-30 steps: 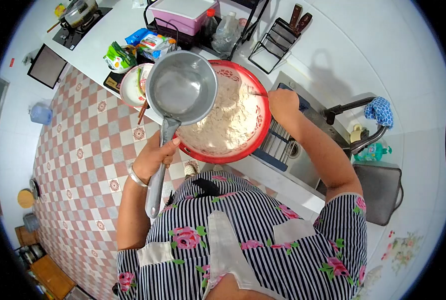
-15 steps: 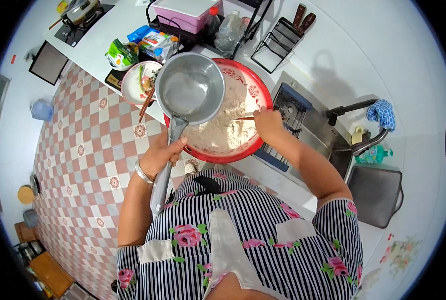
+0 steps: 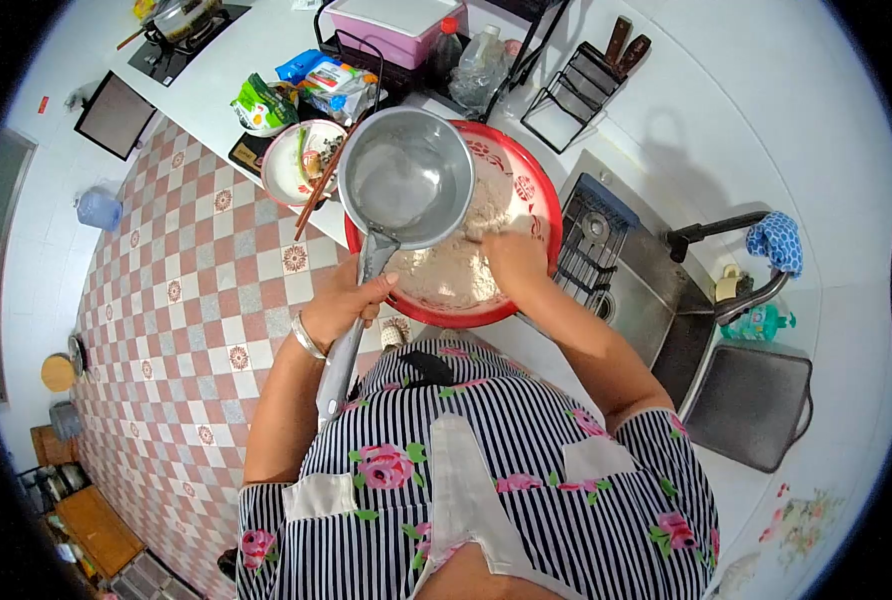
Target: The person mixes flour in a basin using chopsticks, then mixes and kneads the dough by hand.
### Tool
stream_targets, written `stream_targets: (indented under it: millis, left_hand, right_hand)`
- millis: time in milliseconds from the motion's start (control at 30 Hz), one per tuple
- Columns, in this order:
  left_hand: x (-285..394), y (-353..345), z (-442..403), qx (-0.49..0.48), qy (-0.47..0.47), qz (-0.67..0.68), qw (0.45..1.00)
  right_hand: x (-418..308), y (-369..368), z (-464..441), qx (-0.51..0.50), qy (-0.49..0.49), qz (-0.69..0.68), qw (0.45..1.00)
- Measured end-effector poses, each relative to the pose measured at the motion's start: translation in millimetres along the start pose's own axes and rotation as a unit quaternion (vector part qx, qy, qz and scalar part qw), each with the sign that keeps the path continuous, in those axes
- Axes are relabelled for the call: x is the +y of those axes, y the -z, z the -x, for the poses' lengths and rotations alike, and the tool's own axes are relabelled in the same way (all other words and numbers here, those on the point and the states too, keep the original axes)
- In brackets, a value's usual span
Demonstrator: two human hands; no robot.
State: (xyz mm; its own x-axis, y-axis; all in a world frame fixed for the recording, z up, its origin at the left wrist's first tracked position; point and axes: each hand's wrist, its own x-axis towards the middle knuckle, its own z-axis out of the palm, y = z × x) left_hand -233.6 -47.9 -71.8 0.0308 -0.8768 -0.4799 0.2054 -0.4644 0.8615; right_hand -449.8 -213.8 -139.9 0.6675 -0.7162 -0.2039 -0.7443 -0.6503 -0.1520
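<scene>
Packages (image 3: 334,78) carry unreadable print; left grip (image 3: 351,300) wraps the ladle handle (image 3: 342,370); for right grip (image 3: 511,265) I cannot tell closure or hold.

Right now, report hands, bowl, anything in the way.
Left hand holding dipper by handle. Right hand over flour in red-rimmed bowl, grip unclear. Dipper hides part of bowl from view.

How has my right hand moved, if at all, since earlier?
Yes: your right hand moved left, away from the grey metal sink, further over the red-rimmed round bowl.
</scene>
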Motion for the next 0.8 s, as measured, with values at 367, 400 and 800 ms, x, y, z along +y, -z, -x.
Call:
stream_targets:
  millis: [367, 400, 800]
  left_hand:
    - [4.1, 10.5, 4.1, 0.035, 0.001, -0.047, 0.998]
    - [3.9, 10.9, 4.7, 0.042, -0.001, -0.056, 0.998]
    - [10.0, 10.8, 16.2, 0.063, 0.002, -0.063, 0.996]
  right_hand:
    - [23.3, 4.2, -13.6, 0.010, -0.046, 0.042, 0.998]
    - [16.7, 7.0, -2.7, -0.010, -0.026, 0.044, 0.999]
    - [-0.7, 22.3, 0.4, -0.026, -0.028, -0.001, 0.999]
